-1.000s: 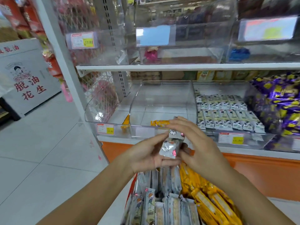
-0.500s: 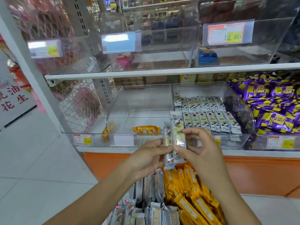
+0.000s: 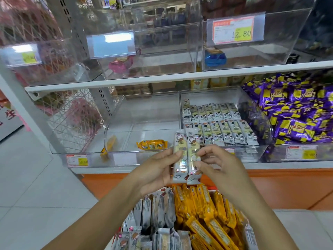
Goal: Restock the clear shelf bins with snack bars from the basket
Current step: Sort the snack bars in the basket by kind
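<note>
Two white snack bars (image 3: 187,152) stand upright side by side in front of the lower shelf. My left hand (image 3: 158,168) holds them from the left and my right hand (image 3: 216,163) pinches them from the right. Behind them, a clear bin (image 3: 221,98) holds rows of the same white bars (image 3: 219,130). The clear bin (image 3: 144,105) to its left holds one orange bar (image 3: 152,144). Below my hands, the basket is filled with white and grey bars (image 3: 156,213) and orange bars (image 3: 203,213); its rim is hidden.
Purple and yellow packets (image 3: 295,114) fill the bin at the right. The upper shelf (image 3: 162,79) carries clear bins with a pink packet (image 3: 119,66), a blue packet (image 3: 215,58) and a price tag (image 3: 234,30). A white wire rack (image 3: 75,120) stands at left over the tiled floor (image 3: 36,195).
Both hands rose with the white bars, turning them upright and side by side. The view shifted right and closer to the shelf.
</note>
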`<state>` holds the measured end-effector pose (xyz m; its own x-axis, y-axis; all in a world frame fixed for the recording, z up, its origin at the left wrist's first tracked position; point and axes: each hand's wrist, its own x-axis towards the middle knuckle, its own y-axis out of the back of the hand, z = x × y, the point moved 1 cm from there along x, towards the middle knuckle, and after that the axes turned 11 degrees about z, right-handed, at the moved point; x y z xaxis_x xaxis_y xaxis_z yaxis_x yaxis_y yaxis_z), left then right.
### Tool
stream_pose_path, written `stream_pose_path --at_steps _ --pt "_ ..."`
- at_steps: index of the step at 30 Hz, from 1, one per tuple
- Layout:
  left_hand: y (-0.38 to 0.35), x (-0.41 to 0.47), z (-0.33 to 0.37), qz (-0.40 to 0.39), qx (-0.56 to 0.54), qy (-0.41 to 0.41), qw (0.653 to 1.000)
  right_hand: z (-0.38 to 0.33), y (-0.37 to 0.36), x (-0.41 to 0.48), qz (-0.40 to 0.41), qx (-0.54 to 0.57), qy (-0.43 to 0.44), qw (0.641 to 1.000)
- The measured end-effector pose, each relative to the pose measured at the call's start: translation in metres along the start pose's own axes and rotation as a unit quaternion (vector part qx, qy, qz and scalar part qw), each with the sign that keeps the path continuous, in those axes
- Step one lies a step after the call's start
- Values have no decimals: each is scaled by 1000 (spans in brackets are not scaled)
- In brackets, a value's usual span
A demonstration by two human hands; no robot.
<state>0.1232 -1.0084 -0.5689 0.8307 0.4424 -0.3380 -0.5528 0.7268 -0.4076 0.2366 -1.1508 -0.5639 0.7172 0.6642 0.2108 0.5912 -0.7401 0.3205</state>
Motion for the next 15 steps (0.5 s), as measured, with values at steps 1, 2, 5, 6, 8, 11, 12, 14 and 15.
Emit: stream_pose_path --at_steps 1,2,5,6,8,11,12,14,15 --pt "1 1 3 -4 -5 16 1000 -3 4 4 -20 -16 10 1000" --pt "3 1 6 -15 -2 29 999 -7 8 10 -33 -47 25 998" --pt "3 0 15 -64 53 58 995 -30 20 29 -73 -197 110 971" --pt "2 1 17 -76 70 64 993 -39 22 35 -113 -232 146 955" --pt "-3 4 22 -90 93 70 989 -54 26 46 -208 -274 199 918" --pt "-8 11 29 -93 98 78 988 -63 31 59 -301 -364 267 840" --pt "-9 14 31 -98 92 81 988 -64 31 62 -314 -391 293 814" --pt "-11 18 34 -116 77 102 985 -62 30 68 -318 -427 333 779" --pt "-12 20 34 -119 87 106 983 -61 30 70 -317 -434 351 767"
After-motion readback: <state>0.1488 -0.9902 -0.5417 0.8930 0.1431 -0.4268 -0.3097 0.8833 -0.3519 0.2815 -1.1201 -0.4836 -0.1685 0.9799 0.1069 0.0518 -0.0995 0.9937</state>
